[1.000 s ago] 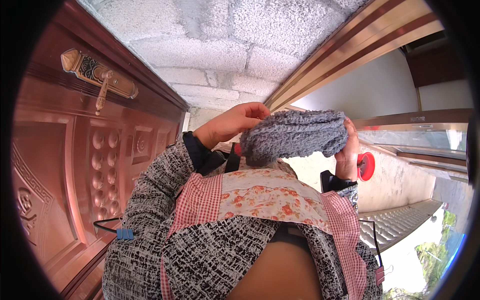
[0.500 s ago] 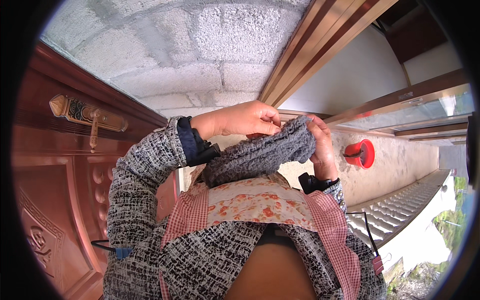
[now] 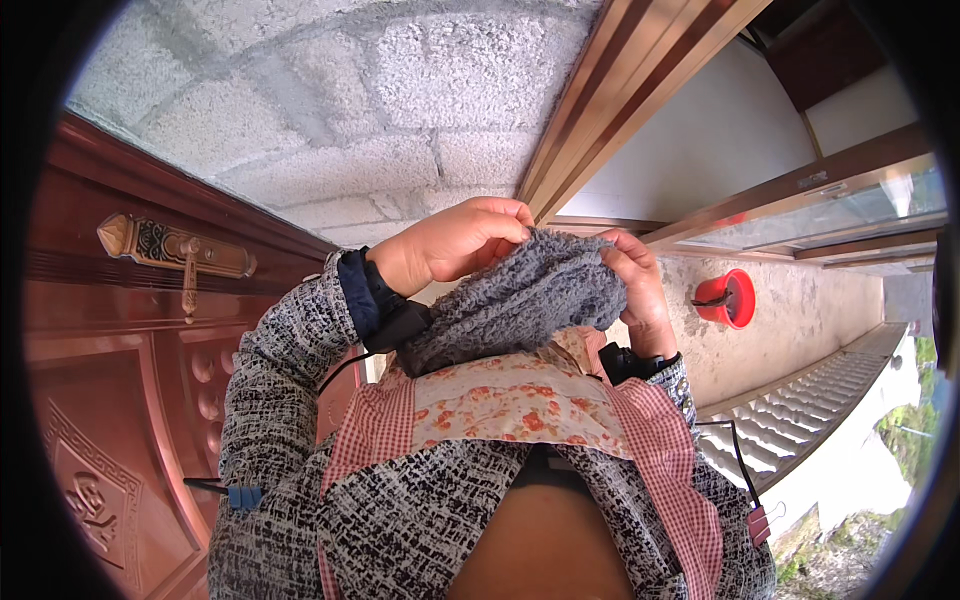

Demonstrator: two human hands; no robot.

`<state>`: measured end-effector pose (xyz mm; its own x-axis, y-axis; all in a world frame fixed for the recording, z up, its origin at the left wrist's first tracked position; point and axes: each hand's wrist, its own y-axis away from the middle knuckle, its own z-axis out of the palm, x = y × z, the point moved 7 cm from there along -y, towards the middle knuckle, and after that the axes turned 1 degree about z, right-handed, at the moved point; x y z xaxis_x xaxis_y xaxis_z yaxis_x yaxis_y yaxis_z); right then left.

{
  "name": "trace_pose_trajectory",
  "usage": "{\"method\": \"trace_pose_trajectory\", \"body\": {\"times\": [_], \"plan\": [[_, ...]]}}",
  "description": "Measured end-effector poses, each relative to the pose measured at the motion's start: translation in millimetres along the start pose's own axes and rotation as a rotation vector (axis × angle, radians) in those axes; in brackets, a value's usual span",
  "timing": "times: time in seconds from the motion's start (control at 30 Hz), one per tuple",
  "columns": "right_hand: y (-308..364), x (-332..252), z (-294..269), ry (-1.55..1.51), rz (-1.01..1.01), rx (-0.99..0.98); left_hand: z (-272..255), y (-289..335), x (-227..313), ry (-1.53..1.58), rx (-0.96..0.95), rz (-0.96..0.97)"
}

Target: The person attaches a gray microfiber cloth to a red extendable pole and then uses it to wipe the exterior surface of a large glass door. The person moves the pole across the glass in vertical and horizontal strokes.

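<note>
A dark grey, fluffy cloth [image 3: 520,300] is stretched between my two hands in front of my chest. Its folds run slantwise, and the lower left part hangs down over the apron [image 3: 520,400]. My left hand [image 3: 455,240] pinches the upper edge between thumb and fingers. At the upper right corner, my right hand [image 3: 638,285] grips the cloth with its thumb on top; the other fingers are partly hidden behind it. Whether the cloth is a towel or a garment I cannot tell.
A reddish-brown door [image 3: 120,330] with an ornate metal handle [image 3: 185,248] stands at my left. Ahead rises a grey block wall [image 3: 330,110] beside a wooden frame [image 3: 620,80]. On the floor to the right is a red bucket [image 3: 740,298], near a white balustrade [image 3: 790,400].
The cloth is spread wider and shows more of its face. My left hand has shifted a little to the left, and my right thumb has moved onto the front of the cloth.
</note>
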<state>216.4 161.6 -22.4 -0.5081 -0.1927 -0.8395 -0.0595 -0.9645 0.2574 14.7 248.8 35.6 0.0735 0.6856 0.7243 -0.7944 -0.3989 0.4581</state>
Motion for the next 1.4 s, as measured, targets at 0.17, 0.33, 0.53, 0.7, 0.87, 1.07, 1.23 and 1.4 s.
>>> {"method": "trace_pose_trajectory", "body": {"times": [0.17,0.33,0.53,0.7,0.87,1.07,1.23,1.4], "plan": [[0.2,0.4,0.5,0.073,0.046,-0.02,-9.8,0.1,-0.8,0.244,-0.049,0.097],[-0.4,-4.7,7.6,0.093,0.054,-0.117,-14.3,-5.6,3.2,0.237,-0.088,0.185],[8.9,3.2,13.9,-0.131,0.108,-0.211,-4.2,-26.3,-11.1,-0.822,-0.113,0.32],[17.0,13.8,20.5,-0.403,0.107,-0.325,18.6,-16.0,-8.9,-1.054,-0.285,0.574],[28.7,22.0,13.4,-0.613,0.082,-0.333,12.8,-27.8,-22.2,-0.756,-0.239,0.24],[38.4,6.2,4.7,-0.625,0.09,-0.367,8.8,-42.1,-30.5,-0.729,-0.256,0.153],[46.0,-17.0,1.2,-0.474,0.163,-0.235,12.3,-44.3,-38.3,-0.642,-0.214,0.123],[50.5,-42.1,-5.5,-0.373,0.099,-0.165,18.1,-45.7,-35.7,-0.678,-0.276,0.165]]}}
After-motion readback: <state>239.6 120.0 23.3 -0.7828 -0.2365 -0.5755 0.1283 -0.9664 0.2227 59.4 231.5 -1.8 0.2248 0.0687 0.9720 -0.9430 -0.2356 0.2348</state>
